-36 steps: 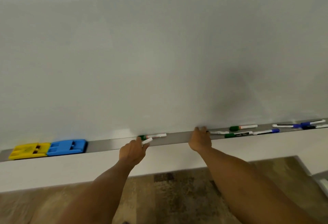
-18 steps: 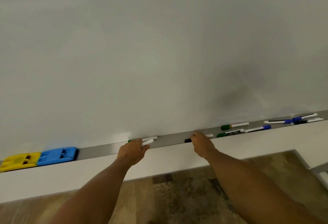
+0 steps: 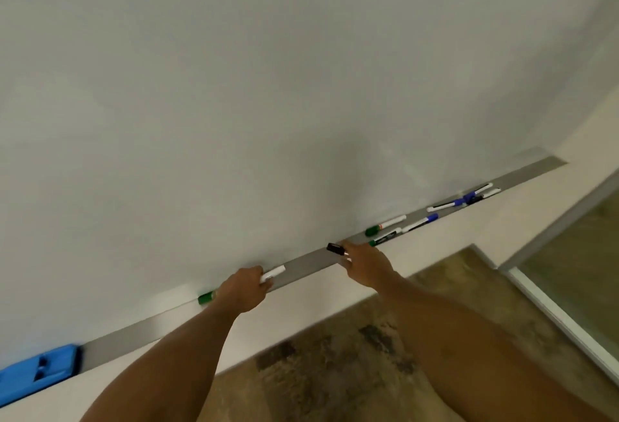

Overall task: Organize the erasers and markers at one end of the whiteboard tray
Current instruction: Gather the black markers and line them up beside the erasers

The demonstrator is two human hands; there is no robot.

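Each hand grips a marker (left hand [image 3: 244,288] green-capped [image 3: 206,297], right hand [image 3: 365,265] black-capped [image 3: 335,248]).

Soft even light, slight motion blur

I see an eraser [image 3: 37,369] on the tray's [image 3: 134,338] far left end. Loose markers [image 3: 418,220] lie along its right part, below the whiteboard [image 3: 268,87].

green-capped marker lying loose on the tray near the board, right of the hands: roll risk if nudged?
Probably. The green-capped marker looks round and slim, so a sideways nudge would likely roll it. The tray looks flat and smooth, with no visible front lip, so it might go over the edge. It likely slides easily lengthwise and seems rigid and light.
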